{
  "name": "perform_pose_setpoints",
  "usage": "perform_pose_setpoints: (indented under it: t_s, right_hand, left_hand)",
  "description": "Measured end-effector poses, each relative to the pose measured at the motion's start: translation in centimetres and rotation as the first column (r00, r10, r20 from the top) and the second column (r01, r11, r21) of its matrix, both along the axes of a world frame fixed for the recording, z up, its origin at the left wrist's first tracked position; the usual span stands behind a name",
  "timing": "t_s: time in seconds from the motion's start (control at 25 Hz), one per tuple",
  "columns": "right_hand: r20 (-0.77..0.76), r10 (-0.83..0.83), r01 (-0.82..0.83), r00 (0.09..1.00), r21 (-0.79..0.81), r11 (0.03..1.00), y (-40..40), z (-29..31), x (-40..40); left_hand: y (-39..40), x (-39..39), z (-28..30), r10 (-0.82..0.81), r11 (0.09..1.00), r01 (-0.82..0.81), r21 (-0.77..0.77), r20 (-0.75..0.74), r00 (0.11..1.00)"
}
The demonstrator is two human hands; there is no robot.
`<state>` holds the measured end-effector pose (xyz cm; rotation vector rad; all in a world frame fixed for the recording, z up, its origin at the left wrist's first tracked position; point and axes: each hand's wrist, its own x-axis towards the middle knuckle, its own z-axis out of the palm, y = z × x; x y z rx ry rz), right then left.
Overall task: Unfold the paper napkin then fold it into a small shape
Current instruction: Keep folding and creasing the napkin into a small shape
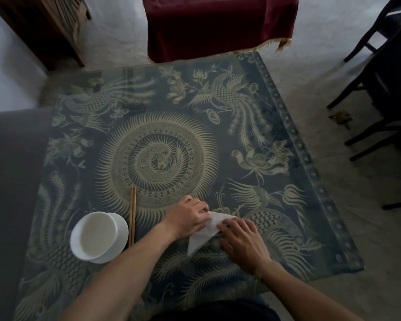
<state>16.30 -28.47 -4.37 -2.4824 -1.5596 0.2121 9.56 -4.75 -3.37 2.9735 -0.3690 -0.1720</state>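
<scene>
A white paper napkin [205, 235] lies on the table near its front edge, folded into a roughly triangular shape with one corner pointing toward me. My left hand [188, 216] pinches its upper left part with curled fingers. My right hand [243, 239] presses down on its right side, fingers resting flat on the paper. Both hands hide the middle and right of the napkin.
The table [287, 144] wears a dark blue cloth with pale bird and sunburst patterns. A white bowl on a saucer [97, 237] and a pair of wooden chopsticks [132, 216] lie left of my hands. A maroon-covered seat [218, 26] stands beyond the table, dark chairs [380, 77] at right.
</scene>
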Motion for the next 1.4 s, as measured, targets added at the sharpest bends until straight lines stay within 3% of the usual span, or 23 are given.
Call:
perform_pose_setpoints:
  t_s: [0.16,0.28,0.52,0.6,0.8,0.96,1.12,1.24,1.4]
  right_hand:
    - [-0.017,-0.022,0.022,1.0,0.015,1.0,1.8,0.5,0.5]
    - [-0.044,-0.042,0.042,0.998,-0.001,0.999,4.0,1.0,0.8]
    - [-0.027,0.164,-0.164,0.986,-0.036,0.986,7.0,0.8,0.4]
    - [-0.018,0.219,-0.22,0.976,-0.04,0.975,6.9,0.5,0.3]
    - [0.008,0.258,-0.257,0.966,-0.044,0.965,5.9,-0.1,0.7]
    - [0.055,0.38,-0.378,0.923,-0.052,0.924,5.1,-0.5,0.6]
    - [0.082,0.476,-0.47,0.876,-0.081,0.879,4.9,-0.8,0.4]
    - [0.091,0.474,-0.465,0.876,-0.108,0.879,5.0,-0.7,0.2]
    - [0.112,0.416,-0.408,0.902,-0.085,0.909,5.4,-0.1,-0.2]
  left_hand:
    - [-0.5,-2.1,-0.4,0.257,0.966,-0.257,-0.006,0.037,0.966]
    - [-1.2,-4.5,-0.4,0.55,0.835,-0.55,-0.018,0.031,0.835]
    - [-3.1,-7.1,-0.9,0.78,0.625,-0.78,-0.015,0.049,0.624]
    - [-3.2,-7.2,-1.1,0.798,0.602,-0.798,-0.011,0.037,0.601]
    - [-1.6,-7.1,-1.3,0.758,0.651,-0.752,-0.104,0.029,0.652]
    - [0.3,-5.7,-0.8,0.837,0.526,-0.826,-0.203,-0.049,0.545]
    - [2.2,-3.3,-0.1,0.836,0.484,-0.861,-0.153,-0.208,0.507]
    - [2.4,-1.8,0.3,0.821,0.514,-0.852,-0.102,-0.23,0.523]
    - [2.2,-0.2,0.7,0.839,0.467,-0.88,-0.084,-0.272,0.471]
